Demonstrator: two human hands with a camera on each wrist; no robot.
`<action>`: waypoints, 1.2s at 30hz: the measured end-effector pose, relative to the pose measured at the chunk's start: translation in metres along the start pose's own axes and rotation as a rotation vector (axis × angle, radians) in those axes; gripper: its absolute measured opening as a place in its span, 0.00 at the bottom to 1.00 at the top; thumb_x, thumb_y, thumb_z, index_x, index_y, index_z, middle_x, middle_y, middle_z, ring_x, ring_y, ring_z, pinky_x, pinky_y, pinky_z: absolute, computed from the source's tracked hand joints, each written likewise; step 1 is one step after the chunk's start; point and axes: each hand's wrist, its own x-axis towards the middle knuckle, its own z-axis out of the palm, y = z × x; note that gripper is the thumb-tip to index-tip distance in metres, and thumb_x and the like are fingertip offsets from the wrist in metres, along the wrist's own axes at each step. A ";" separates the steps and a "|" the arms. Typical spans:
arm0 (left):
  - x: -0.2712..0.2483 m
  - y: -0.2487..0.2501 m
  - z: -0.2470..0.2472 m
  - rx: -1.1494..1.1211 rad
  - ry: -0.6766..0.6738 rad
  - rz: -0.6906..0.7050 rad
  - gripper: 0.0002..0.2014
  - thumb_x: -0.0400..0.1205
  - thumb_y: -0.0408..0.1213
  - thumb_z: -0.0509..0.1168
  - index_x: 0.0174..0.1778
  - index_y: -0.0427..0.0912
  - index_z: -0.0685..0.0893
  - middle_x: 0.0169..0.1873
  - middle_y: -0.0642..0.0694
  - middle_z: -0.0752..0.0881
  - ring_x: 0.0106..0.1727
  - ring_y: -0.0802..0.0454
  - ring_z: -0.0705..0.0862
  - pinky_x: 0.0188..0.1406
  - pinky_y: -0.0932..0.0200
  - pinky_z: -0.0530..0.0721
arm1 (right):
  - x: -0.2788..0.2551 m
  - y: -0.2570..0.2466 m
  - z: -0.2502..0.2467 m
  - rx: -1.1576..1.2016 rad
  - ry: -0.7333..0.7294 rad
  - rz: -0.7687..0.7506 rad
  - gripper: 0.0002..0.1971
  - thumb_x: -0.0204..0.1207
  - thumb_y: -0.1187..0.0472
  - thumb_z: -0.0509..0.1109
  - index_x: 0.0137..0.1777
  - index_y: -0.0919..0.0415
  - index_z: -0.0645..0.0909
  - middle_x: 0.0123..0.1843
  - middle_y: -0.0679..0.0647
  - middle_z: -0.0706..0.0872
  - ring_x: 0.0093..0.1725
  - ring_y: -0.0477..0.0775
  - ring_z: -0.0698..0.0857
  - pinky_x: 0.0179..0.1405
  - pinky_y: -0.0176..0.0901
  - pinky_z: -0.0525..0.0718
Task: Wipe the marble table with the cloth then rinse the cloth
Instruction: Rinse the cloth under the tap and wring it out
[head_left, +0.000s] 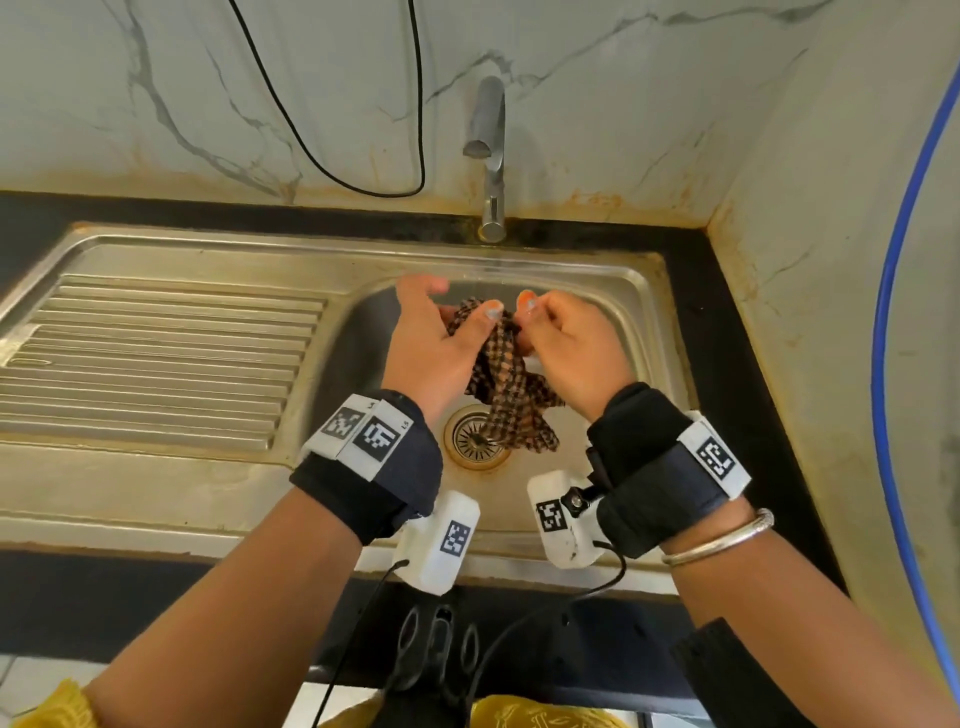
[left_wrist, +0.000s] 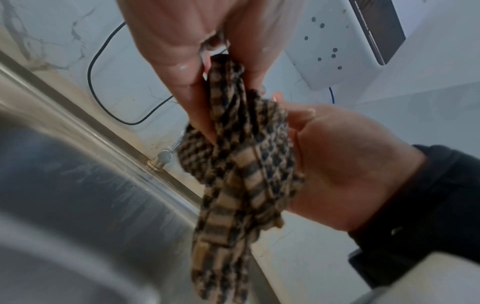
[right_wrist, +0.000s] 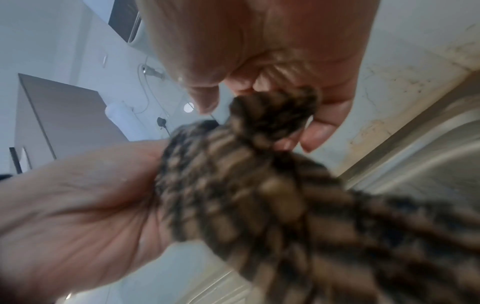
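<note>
A brown and black checked cloth (head_left: 504, 395) hangs bunched and twisted over the steel sink (head_left: 639, 332), its lower end dangling above the drain (head_left: 475, 439). My left hand (head_left: 452, 319) pinches the cloth's upper part between thumb and fingers. My right hand (head_left: 535, 322) grips the same bunch from the right with curled fingers. In the left wrist view my left hand (left_wrist: 205, 61) holds the cloth (left_wrist: 241, 164) against the right hand (left_wrist: 350, 164). The right wrist view shows the right hand (right_wrist: 259, 92) curled round the blurred cloth (right_wrist: 259, 195), with the left hand (right_wrist: 78, 205) beside it.
The tap (head_left: 488, 156) stands behind the basin; I cannot tell if water runs. A ribbed draining board (head_left: 156, 358) lies to the left. A black cable (head_left: 332, 171) hangs on the marble wall and a blue hose (head_left: 883, 338) runs down the right.
</note>
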 end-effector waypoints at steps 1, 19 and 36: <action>0.000 0.000 0.002 0.004 0.023 -0.018 0.16 0.79 0.44 0.65 0.58 0.43 0.69 0.39 0.54 0.74 0.39 0.61 0.74 0.39 0.63 0.75 | -0.001 -0.001 0.002 -0.026 -0.037 -0.007 0.16 0.82 0.47 0.58 0.51 0.58 0.80 0.45 0.50 0.86 0.45 0.47 0.83 0.46 0.41 0.77; 0.000 -0.019 -0.083 -0.515 0.211 -0.196 0.08 0.81 0.42 0.64 0.42 0.45 0.71 0.29 0.39 0.86 0.19 0.50 0.80 0.23 0.55 0.82 | 0.010 -0.022 0.006 0.432 0.226 0.139 0.14 0.83 0.67 0.58 0.45 0.45 0.77 0.50 0.52 0.86 0.52 0.55 0.86 0.58 0.57 0.84; -0.015 -0.048 -0.299 -0.077 -0.033 0.124 0.15 0.73 0.34 0.72 0.30 0.46 0.70 0.25 0.49 0.77 0.26 0.57 0.77 0.28 0.64 0.79 | -0.029 -0.185 0.174 1.159 -0.199 0.140 0.11 0.76 0.51 0.61 0.38 0.58 0.75 0.32 0.56 0.83 0.34 0.54 0.81 0.36 0.43 0.80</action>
